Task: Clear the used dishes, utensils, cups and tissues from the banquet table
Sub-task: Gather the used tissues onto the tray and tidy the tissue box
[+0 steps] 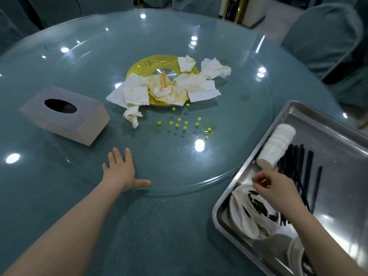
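Several crumpled, stained tissues point(165, 86) lie heaped over the gold centre point(139, 66) of the glass turntable point(249, 100). Small green food bits point(186, 122) are scattered in front of them. My left hand point(119, 170) lies flat on the turntable's near edge, fingers spread. My right hand point(272, 186) hovers over the steel tray point(322, 124) at the right, fingers curled; whether it holds something small is blurred. In the tray lie stacked white paper cups point(278, 146), black chopsticks point(304, 162) and white plates point(245, 214) with dark residue.
A grey tissue box point(65, 114) stands on the turntable at the left. Chairs with teal covers point(322, 36) ring the round table. A white and gold pillar point(239, 8) stands at the back.
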`<state>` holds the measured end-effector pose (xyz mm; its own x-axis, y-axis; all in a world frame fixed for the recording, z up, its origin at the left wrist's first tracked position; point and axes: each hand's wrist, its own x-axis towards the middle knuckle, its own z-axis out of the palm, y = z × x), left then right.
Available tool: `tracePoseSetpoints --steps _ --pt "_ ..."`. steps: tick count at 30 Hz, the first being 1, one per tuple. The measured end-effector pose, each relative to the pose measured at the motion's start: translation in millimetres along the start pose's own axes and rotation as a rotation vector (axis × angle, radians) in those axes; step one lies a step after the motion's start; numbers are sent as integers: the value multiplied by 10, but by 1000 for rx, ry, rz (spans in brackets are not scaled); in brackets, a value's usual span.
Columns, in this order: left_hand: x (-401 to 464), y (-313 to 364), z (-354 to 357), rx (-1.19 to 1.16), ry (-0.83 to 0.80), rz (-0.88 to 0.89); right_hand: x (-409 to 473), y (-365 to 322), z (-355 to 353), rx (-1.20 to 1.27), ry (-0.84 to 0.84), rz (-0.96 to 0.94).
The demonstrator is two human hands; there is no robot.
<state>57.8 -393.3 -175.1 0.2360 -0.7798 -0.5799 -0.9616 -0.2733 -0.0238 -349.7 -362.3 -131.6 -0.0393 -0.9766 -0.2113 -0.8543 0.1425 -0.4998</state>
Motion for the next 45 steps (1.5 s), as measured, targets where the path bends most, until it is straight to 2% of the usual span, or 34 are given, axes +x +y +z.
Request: tracePoseSetpoints --steps 2,4,9,14,18,22,26,30,35,39,45 --pt "-15 21 6 -5 14 -3 -86 111 -13 -53 -81 52" --pt "-25 42 14 -5 18 -2 -109 156 -3 -89 -95 80" --pt "-32 103 33 2 25 2 37 50 -25 -40 19 29" --pt "1 104 66 -8 30 -1 464 -404 187 -42 8 -99" --pt "20 83 99 -11 38 2 912 -762 384 -38 34 -124" --pt "20 84 115 -21 60 9 1329 -945 475 -123 129 -101" --pt "4 106 93 -7 65 14 1557 -1027 579 -287 142 -77" --pt "-3 95 94 -2 54 13 1605 -1018 686 -291 177 -115" --pt "10 79 84 1 42 14 1632 -1165 850 -157 71 -309" --pt "4 81 84 10 39 14 1790 -1314 915 -94 58 -301" --pt "27 50 63 16 27 16 2164 -1580 944 -196 -140 -330"
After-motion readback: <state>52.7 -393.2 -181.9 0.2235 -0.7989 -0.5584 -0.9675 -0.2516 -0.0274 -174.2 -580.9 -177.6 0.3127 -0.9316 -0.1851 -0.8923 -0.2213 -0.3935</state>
